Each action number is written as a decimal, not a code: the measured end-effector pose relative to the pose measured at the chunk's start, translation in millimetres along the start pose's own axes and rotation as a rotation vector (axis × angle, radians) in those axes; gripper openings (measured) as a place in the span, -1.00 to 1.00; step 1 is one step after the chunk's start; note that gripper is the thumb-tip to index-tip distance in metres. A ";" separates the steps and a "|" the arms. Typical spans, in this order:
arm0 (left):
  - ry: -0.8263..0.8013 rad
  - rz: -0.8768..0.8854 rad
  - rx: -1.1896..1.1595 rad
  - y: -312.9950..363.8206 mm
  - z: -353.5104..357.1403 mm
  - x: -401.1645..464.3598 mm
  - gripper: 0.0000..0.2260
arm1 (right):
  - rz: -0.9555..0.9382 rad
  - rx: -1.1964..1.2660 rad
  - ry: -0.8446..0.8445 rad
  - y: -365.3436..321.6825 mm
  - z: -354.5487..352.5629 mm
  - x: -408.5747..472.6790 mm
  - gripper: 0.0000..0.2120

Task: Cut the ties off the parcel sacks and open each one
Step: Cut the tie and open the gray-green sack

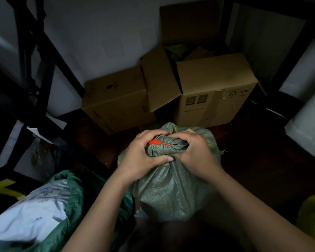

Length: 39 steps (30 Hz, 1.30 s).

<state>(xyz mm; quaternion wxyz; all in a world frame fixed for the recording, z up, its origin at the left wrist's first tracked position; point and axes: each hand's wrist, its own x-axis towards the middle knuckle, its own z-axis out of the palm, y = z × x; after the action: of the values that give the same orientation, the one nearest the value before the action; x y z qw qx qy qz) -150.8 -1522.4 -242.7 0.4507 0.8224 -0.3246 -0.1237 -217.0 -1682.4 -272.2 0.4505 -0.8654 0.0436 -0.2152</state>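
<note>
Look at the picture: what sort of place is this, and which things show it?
Probably a parcel storeroom: a tied sack in both hands, an opened sack showing a white parcel, cardboard boxes by the wall, dark racks.

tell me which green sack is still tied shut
The grey-green woven sack gripped by both hands, its neck cinched by an orange plastic tie. The darker green sack at lower left gapes open, showing white parcels.
</note>
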 end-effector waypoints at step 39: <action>0.139 -0.257 0.192 83.6 -82.2 -37.4 -0.54 | -0.077 -0.096 -0.269 -113.9 -74.2 34.7 -0.65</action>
<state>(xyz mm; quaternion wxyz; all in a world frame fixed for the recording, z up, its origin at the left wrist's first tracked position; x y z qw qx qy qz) -173.7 -1476.0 -131.0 0.3719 0.9028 -0.1954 -0.0917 -229.7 -1681.0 -132.5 0.4017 -0.9080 -0.0400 -0.1120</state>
